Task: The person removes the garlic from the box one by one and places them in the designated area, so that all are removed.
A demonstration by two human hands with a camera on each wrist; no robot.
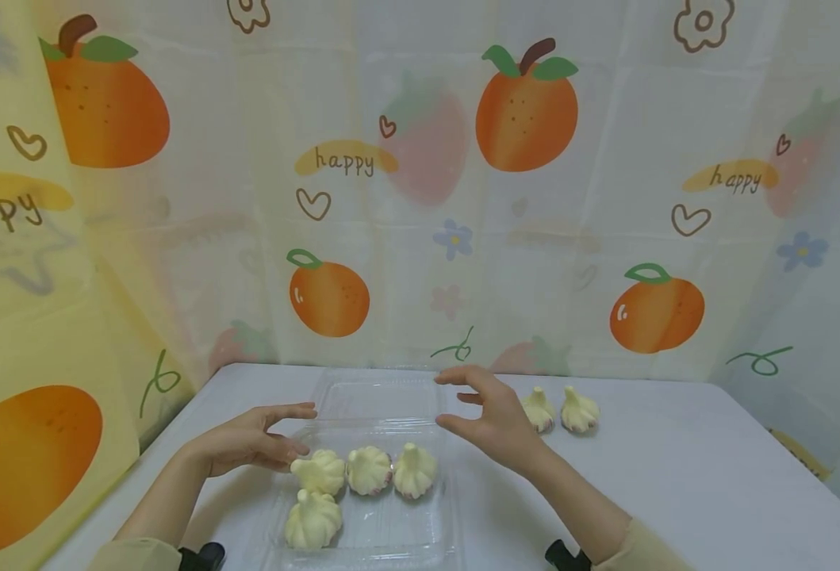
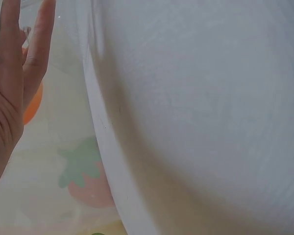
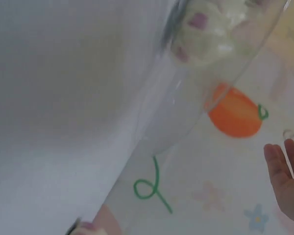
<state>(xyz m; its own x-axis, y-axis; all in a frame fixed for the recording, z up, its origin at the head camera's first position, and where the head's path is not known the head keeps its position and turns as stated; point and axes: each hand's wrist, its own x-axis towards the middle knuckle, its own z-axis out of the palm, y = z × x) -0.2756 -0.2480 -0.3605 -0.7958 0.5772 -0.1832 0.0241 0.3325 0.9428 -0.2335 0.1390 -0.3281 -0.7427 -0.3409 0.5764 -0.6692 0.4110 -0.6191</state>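
Observation:
A clear plastic clamshell box point(image 1: 384, 523) lies with its lid point(image 1: 377, 396) folded back, away from me. Inside its base, three pale garlic bulbs point(image 1: 370, 470) form a row, and another garlic bulb point(image 1: 313, 519) sits in front of the left one. At the box's left side is my left hand point(image 1: 255, 438), fingers extended toward the hinge and lid, thumb near the left bulb. My right hand point(image 1: 491, 416) is at the lid's right side, thumb and fingers spread apart. Whether the fingertips touch the plastic is hard to tell. Through the box wall, garlic point(image 3: 206, 34) shows in the right wrist view.
Two more garlic bulbs point(image 1: 580, 410) stand on the white table point(image 1: 676, 476), behind my right hand. A printed curtain point(image 1: 420, 238) with oranges hangs along the table's back edge and left side. Something yellow point(image 1: 799, 454) lies beyond the right edge.

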